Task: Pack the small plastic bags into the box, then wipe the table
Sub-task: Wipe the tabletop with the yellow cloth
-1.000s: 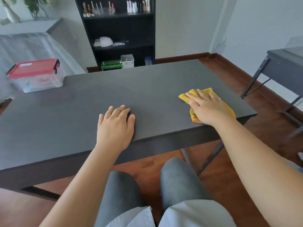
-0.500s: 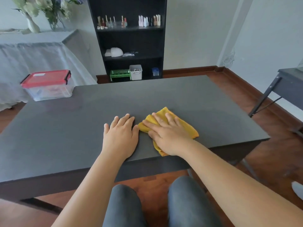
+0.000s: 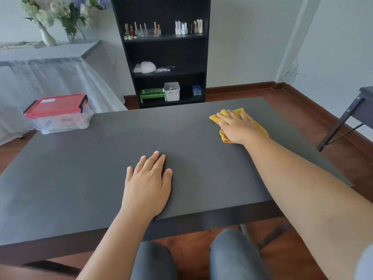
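Note:
A clear plastic box [image 3: 60, 120] with a red clip-on lid stands shut at the far left corner of the dark grey table [image 3: 96, 158]. On the table's far right lies a yellow cloth [image 3: 259, 127], and my right hand [image 3: 237, 128] presses flat on it with straight fingers. My left hand [image 3: 147, 182] rests flat on the bare tabletop near the front edge, fingers straight. No small plastic bags lie loose on the table.
A black shelf unit [image 3: 165, 51] with small bottles and bins stands behind the table. A covered table with a flower vase [image 3: 47, 36] is at the back left. Another dark desk [image 3: 361, 102] stands at the right. My knees are under the front edge.
My right hand swept the cloth from beside my left hand out to the table's far right. My left hand stayed flat in place.

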`<state>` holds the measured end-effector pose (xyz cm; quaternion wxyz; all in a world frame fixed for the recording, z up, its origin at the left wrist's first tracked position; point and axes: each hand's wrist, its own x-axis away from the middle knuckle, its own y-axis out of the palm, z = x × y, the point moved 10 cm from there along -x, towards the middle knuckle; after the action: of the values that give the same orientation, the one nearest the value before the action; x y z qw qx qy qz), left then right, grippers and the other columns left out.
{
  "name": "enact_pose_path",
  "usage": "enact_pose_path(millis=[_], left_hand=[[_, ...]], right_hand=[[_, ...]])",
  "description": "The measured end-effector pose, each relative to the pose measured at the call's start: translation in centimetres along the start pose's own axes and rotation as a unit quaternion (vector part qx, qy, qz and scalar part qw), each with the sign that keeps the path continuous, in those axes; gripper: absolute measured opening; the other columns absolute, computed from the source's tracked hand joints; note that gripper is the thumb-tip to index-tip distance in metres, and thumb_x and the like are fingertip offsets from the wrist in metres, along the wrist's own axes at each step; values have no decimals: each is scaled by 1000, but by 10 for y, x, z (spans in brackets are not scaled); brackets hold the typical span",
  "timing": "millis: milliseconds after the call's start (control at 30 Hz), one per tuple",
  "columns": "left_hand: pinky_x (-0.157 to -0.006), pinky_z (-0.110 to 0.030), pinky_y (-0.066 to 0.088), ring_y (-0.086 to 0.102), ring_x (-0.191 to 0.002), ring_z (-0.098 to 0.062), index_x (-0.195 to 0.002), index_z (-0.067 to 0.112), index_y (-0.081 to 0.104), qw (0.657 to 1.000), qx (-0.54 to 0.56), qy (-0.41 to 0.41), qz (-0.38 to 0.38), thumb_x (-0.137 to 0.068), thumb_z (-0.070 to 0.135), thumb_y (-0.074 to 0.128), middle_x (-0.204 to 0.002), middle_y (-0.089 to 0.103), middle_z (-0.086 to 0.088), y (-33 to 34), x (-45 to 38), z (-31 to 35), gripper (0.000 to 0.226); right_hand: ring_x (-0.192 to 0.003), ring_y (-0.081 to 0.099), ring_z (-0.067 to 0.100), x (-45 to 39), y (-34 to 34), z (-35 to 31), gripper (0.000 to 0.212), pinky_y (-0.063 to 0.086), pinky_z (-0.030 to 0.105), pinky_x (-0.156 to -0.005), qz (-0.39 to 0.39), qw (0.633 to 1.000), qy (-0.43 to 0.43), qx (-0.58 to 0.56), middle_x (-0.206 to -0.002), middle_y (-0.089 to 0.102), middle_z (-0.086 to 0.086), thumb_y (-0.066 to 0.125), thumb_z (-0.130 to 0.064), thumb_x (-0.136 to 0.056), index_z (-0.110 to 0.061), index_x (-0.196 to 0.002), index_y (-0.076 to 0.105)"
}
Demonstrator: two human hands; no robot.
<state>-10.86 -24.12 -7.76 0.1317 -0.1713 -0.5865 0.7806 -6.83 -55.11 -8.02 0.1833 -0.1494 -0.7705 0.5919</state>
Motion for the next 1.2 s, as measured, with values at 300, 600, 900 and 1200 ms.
enact_pose_path(millis=[300, 600, 900, 1200], left_hand=[[-117, -42, 14, 13, -147, -18, -149, 31, 30, 1000, 9, 10, -26, -99, 47, 23, -159, 19, 14, -2, -2, 1, 52], [-114, -40, 27, 31, -140, -23, -140, 27, 48, 1000, -9, -8, 18, -100, 39, 33, -152, 39, 8, -37, -62, -55, 44], [-100, -40, 33, 44, -125, -26, -129, 23, 56, 995, -34, -42, 88, -99, 30, 35, -138, 55, 4, -55, -81, -94, 38], [-113, -42, 18, 20, -144, -20, -148, 28, 32, 996, -50, -68, -5, -100, 46, 21, -158, 24, 9, -26, -87, -103, 52]], right_hand=[[-146, 2, 36, 56, 3, 91, 51, 3, 51, -116, 19, 989, 143, 29, -162, 0, -9, 10, -46, -97, -51, -147, 4], [-146, -5, 34, 63, 59, -155, 49, -3, 53, -116, -43, 978, -198, 44, -162, -6, -10, 12, -47, -99, -52, -147, 5], [-147, -9, 34, -1, 80, -307, 50, -7, 52, -116, -91, 951, -293, 46, -162, -6, -8, 16, -48, -100, -47, -150, 6], [-147, 3, 31, -87, 63, -283, 50, 1, 49, -117, -61, 981, -182, 32, -162, 2, -7, 10, -42, -101, -43, -151, 7]])
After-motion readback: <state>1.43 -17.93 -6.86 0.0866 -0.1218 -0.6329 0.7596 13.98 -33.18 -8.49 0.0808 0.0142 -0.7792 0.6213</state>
